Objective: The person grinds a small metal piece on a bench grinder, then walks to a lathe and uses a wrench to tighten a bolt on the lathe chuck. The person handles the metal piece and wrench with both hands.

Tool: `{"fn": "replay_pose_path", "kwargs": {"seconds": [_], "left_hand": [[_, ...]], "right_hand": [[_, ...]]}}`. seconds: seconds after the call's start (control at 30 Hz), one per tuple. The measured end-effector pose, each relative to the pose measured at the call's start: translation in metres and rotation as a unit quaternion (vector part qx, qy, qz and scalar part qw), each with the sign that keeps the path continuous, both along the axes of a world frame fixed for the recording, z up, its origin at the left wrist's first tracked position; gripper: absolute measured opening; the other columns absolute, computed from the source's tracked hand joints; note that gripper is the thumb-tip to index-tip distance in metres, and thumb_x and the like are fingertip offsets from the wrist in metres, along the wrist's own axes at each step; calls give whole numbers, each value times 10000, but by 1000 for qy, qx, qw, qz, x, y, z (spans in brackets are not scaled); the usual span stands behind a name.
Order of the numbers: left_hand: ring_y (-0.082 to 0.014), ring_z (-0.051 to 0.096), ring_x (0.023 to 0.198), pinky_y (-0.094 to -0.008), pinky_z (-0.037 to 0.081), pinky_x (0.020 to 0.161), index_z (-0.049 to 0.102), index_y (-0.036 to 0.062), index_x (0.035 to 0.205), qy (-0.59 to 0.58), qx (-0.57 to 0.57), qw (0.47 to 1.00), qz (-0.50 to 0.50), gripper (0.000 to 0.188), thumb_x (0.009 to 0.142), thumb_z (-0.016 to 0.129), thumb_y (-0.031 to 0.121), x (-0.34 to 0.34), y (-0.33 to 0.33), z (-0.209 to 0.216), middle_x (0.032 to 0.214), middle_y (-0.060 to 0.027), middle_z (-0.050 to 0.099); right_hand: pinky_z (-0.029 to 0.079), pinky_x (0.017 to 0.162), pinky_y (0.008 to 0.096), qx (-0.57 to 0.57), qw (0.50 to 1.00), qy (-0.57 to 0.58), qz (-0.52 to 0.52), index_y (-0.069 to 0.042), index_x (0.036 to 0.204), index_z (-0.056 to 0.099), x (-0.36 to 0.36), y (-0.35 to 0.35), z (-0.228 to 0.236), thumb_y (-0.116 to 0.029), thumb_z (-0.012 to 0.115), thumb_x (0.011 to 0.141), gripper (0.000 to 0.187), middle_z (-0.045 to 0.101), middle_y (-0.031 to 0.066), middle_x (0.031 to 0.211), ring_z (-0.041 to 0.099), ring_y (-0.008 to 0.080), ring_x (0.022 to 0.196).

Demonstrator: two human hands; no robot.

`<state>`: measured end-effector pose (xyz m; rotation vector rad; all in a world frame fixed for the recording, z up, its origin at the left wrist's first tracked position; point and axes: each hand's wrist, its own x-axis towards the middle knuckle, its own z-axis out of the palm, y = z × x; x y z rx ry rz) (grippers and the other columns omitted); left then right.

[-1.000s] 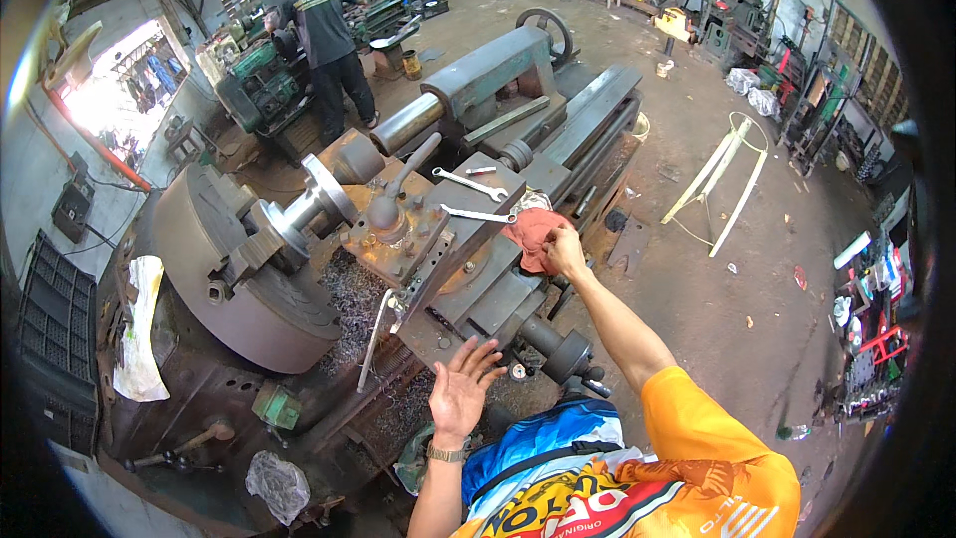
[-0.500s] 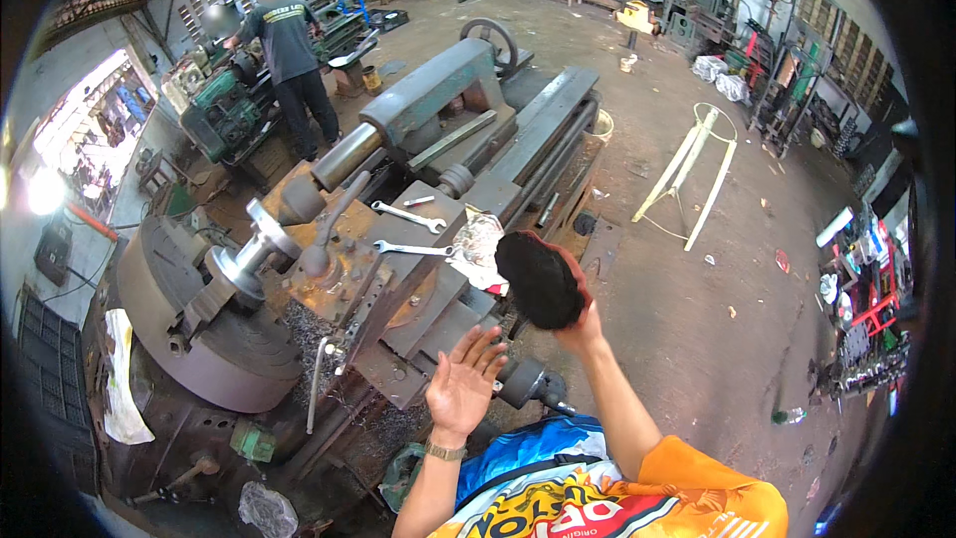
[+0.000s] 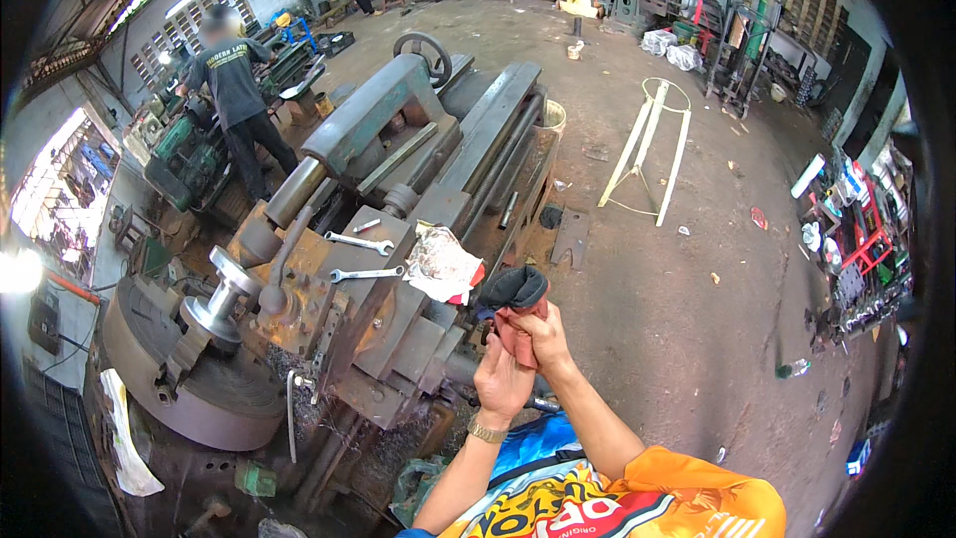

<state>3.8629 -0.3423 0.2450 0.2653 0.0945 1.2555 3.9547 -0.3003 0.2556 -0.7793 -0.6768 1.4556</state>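
Grip of the right hand is closed around the red part of the cloth, which is bunched near the centre of the frame with its black end uppermost. Left hand meets it from below; its fingertips are hidden, so I cannot tell whether they pinch it. Folds bunched this tightly could snag a finger or twist if both hands pull at once, and a weak hold might let the cloth slip to the floor. Swinging wide to the left could also drag the white rag off the lathe, since it lies just beyond the cloth; the two wrenches seem less exposed.

In the earlier frame the left hand stands open and apart, while the right holds the cloth with its black side spread wide; now the hands meet and the cloth is gathered. Rag, wrenches and lathe sit farther left, which suggests the view has turned right
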Motion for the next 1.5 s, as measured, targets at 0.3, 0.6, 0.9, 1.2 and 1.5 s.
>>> {"fn": "replay_pose_path", "kwargs": {"seconds": [0.3,0.6,0.9,1.2,1.5], "left_hand": [[-275,218,1530,-413,177,1235,285,-37,1551,561,268,781,61,688,1021,551,312,6,-47,-6,1628,-188,291],[-326,314,1480,-512,259,1213,242,93,1582,136,140,981,-18,839,983,372,667,-50,-24,-7,1619,-128,300],[-220,415,1418,-384,355,1166,240,93,1586,280,-26,957,73,649,1048,496,350,-52,-15,14,1563,-101,388],[-151,633,991,-309,532,859,596,14,1270,388,-169,901,98,417,1042,565,362,-64,-4,-46,1171,-51,655],[-116,614,779,-299,501,680,707,29,988,477,-99,863,135,329,991,651,352,-91,-20,-63,903,-32,686]], "right_hand": [[498,611,274,-67,982,-92,-149,-25,941,696,40,30,-22,-134,664,908,119,689,33,871,645,136,695],[232,1225,470,284,789,-483,250,-112,1589,269,42,-4,48,-474,811,771,1045,263,213,1626,252,382,1505],[22,1179,706,300,516,-773,216,-90,1492,457,7,-49,44,-674,749,664,1055,191,159,1666,102,415,1541],[77,1128,798,346,326,-864,170,-36,1019,766,-41,-76,7,-274,600,811,358,641,188,1241,390,427,1408],[322,1084,711,425,428,-751,269,-77,1247,647,-18,-67,33,-288,688,847,454,554,199,1314,429,375,1390]]}}
